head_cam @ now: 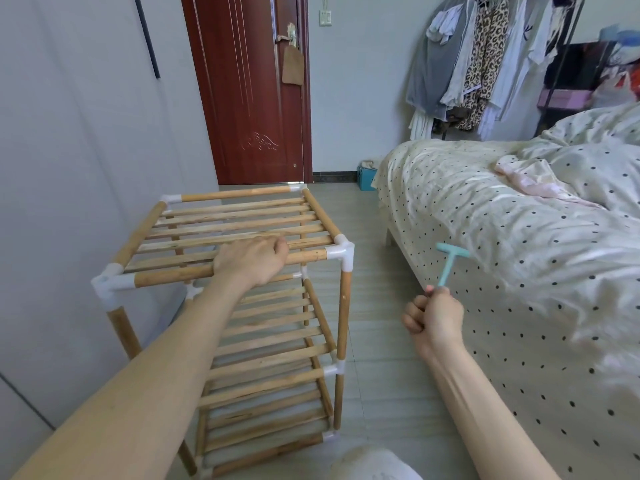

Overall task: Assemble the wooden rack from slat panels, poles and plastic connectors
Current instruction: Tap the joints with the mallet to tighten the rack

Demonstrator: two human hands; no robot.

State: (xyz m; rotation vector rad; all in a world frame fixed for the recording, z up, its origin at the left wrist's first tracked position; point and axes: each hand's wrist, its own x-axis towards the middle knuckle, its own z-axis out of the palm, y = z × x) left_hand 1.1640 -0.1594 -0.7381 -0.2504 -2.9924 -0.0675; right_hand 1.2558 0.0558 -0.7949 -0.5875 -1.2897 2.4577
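The wooden rack [239, 216] stands upright on the floor at the left, with several slat shelves joined by poles and white plastic connectors [341, 252] at the corners. My left hand [251, 259] grips the front rail of the top shelf, fingers curled over it. My right hand [434, 317] is to the right of the rack, apart from it, and holds the handle of a small teal plastic hammer [448, 263] with its head pointing up.
A bed with a dotted cover [502, 216] fills the right side. A grey wall [69, 150] is close behind the rack on the left. A red door [249, 88] and a clothes rail [485, 57] stand at the back. Bare floor [374, 341] lies between rack and bed.
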